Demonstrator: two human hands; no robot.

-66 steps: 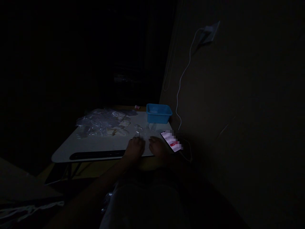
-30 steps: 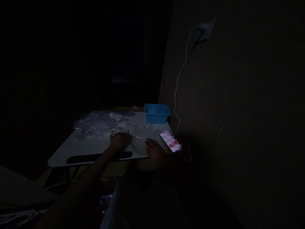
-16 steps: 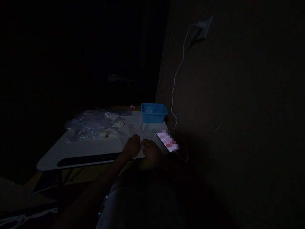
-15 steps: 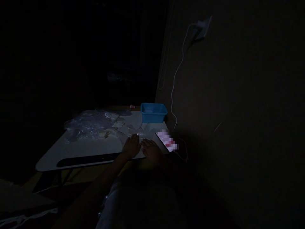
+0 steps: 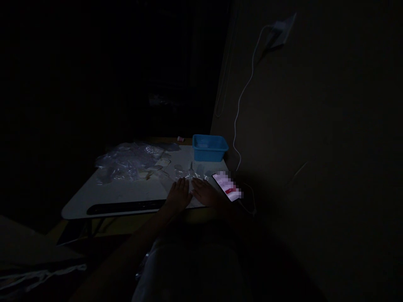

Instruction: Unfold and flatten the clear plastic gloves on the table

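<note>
A person's left hand (image 5: 179, 195) and right hand (image 5: 204, 193) lie flat, fingers extended, over crumpled, clear plastic film (image 5: 181, 173) near the front edge of a white, round-cornered bench (image 5: 126, 193). The film looks light, soft and slippery, probably best pinched at its raised far edge.

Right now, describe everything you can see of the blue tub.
The blue tub is rectangular with rounded corners, walls that narrow slightly towards the base, and a protruding rim. It looks like plastic. It stands upright and open-topped near the far right corner of the white tabletop. A pale patch shows inside, too dim to identify. The left hand and right hand are nearer the camera, apart from it.
</note>
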